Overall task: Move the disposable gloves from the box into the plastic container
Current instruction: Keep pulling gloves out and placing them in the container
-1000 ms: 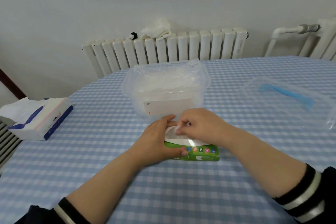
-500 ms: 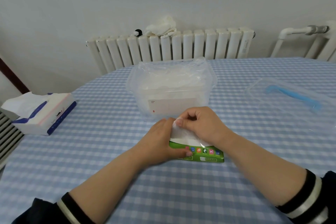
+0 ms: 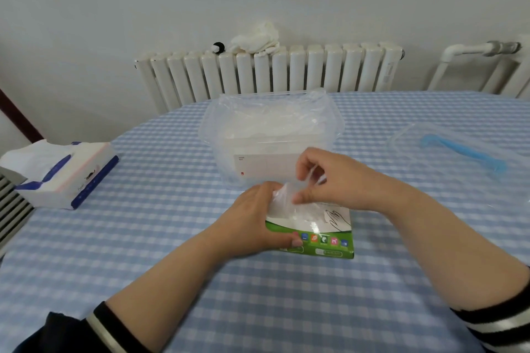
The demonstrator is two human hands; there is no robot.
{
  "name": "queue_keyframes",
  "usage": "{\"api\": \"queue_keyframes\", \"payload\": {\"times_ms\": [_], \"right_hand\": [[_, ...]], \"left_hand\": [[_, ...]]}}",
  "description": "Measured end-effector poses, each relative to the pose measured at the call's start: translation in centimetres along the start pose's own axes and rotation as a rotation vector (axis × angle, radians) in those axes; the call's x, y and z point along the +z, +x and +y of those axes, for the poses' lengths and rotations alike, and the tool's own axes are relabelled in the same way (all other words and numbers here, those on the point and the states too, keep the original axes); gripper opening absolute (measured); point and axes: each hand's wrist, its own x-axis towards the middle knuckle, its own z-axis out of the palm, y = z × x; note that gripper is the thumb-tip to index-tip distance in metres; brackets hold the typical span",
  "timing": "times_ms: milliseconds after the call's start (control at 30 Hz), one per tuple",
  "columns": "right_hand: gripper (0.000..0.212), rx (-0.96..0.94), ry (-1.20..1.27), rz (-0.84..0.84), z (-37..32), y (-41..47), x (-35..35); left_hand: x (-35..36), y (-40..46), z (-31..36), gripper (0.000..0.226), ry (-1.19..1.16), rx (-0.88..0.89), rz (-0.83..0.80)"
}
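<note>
A flat green and white glove box (image 3: 321, 238) lies on the checked tablecloth in front of me. My left hand (image 3: 255, 223) grips its left end, thumb on the front edge. My right hand (image 3: 329, 180) pinches a thin clear disposable glove (image 3: 282, 200) and holds it partly drawn out above the box top. Just behind stands the clear plastic container (image 3: 272, 135), open at the top, with several crumpled clear gloves inside.
The container's clear lid with a blue handle (image 3: 459, 152) lies at the right. A tissue box (image 3: 63, 172) sits at the left table edge. A white radiator (image 3: 269, 71) with a cloth on top stands behind the round table (image 3: 172, 281).
My right hand has risen and pulled the glove further out of the box. My left hand still holds the box down in the same place.
</note>
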Motion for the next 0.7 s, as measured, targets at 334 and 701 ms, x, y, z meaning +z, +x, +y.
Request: {"api": "queue_keyframes", "payload": {"times_ms": [334,701], "right_hand": [[0.032,0.009,-0.492,-0.166,0.2,-0.5,1.2],[0.018,-0.231,-0.221,0.069,0.7,0.8,4.2]], "left_hand": [[-0.1,-0.3,0.5,0.069,0.123,0.022,0.000],[0.3,0.2,0.4,0.059,0.047,0.036,-0.018]]}}
